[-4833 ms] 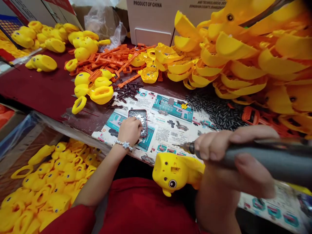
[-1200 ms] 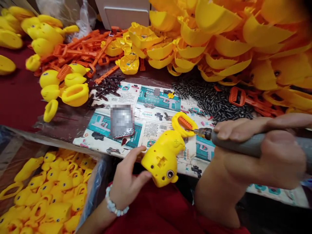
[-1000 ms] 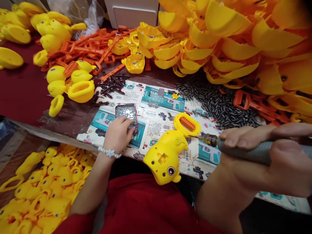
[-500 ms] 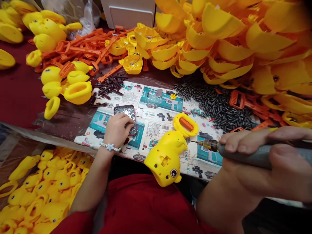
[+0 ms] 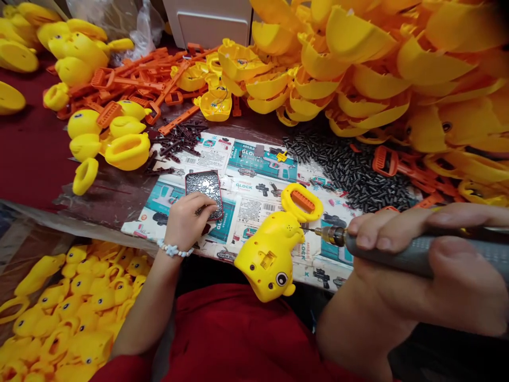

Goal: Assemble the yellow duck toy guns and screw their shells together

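My left hand (image 5: 191,217) is over the lower part of a small red-rimmed tray (image 5: 202,185) of tiny metal screws, its thumb and fingers pinched together; what they hold is too small to make out. A grey electric screwdriver (image 5: 409,254) is gripped in my right hand (image 5: 421,276), its bit pointing left. The bit's tip is beside a yellow duck-shaped toy (image 5: 274,249), which lies at the table's front edge with its eye and screw holes facing up. A yellow ring handle with an orange insert (image 5: 303,203) adjoins the toy's far end.
Black cylindrical pieces (image 5: 358,175) are heaped behind the toy. Stacked yellow shells (image 5: 358,85) rise at the back right. Orange parts (image 5: 139,79) and dark small parts (image 5: 178,140) lie back left. Yellow pieces (image 5: 79,302) fill a container at lower left.
The right hand and screwdriver have shifted slightly left, bringing the bit closer to the toy. The left hand has drawn slightly down and left over the tray, showing more screws.
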Tool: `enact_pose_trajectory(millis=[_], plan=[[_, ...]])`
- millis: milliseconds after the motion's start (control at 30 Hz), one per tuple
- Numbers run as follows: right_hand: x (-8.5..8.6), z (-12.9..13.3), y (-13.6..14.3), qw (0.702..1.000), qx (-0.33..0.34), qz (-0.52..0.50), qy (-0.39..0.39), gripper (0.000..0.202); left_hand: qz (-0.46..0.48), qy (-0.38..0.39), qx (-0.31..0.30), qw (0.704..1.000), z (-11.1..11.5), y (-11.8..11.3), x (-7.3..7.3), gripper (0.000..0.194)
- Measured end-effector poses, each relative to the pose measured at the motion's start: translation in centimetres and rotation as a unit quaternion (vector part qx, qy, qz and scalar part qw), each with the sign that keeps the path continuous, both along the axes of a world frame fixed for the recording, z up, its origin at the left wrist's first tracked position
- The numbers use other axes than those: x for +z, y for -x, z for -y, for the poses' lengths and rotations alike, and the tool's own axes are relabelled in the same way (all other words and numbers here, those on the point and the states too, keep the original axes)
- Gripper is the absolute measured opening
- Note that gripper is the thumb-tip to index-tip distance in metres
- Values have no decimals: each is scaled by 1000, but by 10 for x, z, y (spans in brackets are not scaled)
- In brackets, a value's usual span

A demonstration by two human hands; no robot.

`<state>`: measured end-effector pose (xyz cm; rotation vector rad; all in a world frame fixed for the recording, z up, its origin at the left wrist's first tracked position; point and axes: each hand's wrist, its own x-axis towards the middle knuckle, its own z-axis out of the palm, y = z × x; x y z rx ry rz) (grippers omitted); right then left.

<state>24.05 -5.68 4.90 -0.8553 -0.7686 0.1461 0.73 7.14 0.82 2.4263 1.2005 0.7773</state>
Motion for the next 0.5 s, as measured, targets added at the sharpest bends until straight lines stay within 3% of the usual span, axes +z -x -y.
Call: enact_pose_trajectory(millis=[67,133,233,333,500], plan=[[2,5,6,1000,4,-2,-2,21,82,48,8,995,8,-4,2,12],[6,13,17,999,33,-14,4,14,206,149,-14,967,19,-10,3,4],[13,28,36,994,97,-49,30,14,368,323,-70,869,39,-22,2,10],[16,39,46,980,174,-80,54,9,422,429,-79,795,53,-31,0,16],[19,39,46,969,226,-93,29,10,456,510,-96,723,60,-34,-2,19]])
